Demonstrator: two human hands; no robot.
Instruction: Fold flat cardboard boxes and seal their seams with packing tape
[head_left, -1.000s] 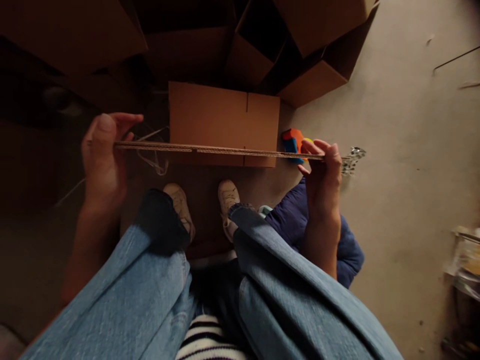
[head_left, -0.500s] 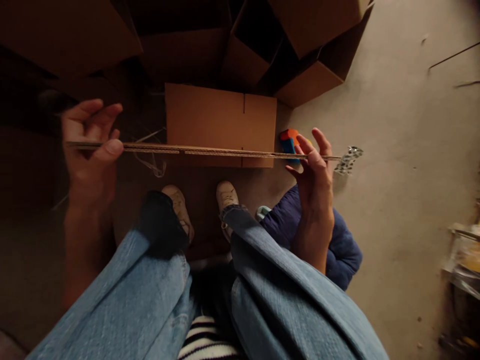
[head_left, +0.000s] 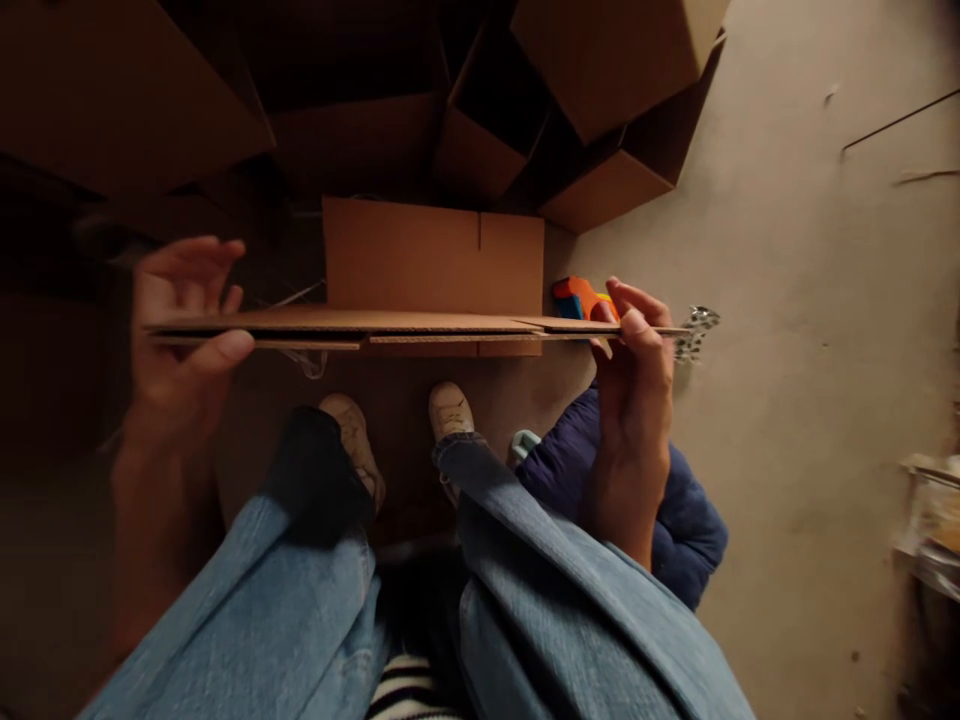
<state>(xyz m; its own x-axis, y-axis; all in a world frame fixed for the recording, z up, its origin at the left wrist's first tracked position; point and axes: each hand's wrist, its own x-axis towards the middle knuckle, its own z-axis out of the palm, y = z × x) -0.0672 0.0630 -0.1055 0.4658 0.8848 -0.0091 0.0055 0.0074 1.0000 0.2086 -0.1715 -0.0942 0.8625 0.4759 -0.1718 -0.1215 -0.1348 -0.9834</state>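
I hold a flattened cardboard box almost edge-on, level in front of my knees. My left hand grips its left end, thumb underneath and fingers curled over the top. My right hand pinches the right end between thumb and fingers. A second flat cardboard piece stands on the floor just behind it. My legs in blue jeans and pale shoes are below.
Open brown cartons are stacked at the back and left. An orange and blue tape dispenser lies on the floor near my right hand. A dark blue padded jacket lies under my right arm. Bare concrete floor spreads to the right.
The flattened box has tipped so its top face now shows a little. My left hand slid outward to the box's end, and my right fingers closed back on the edge.
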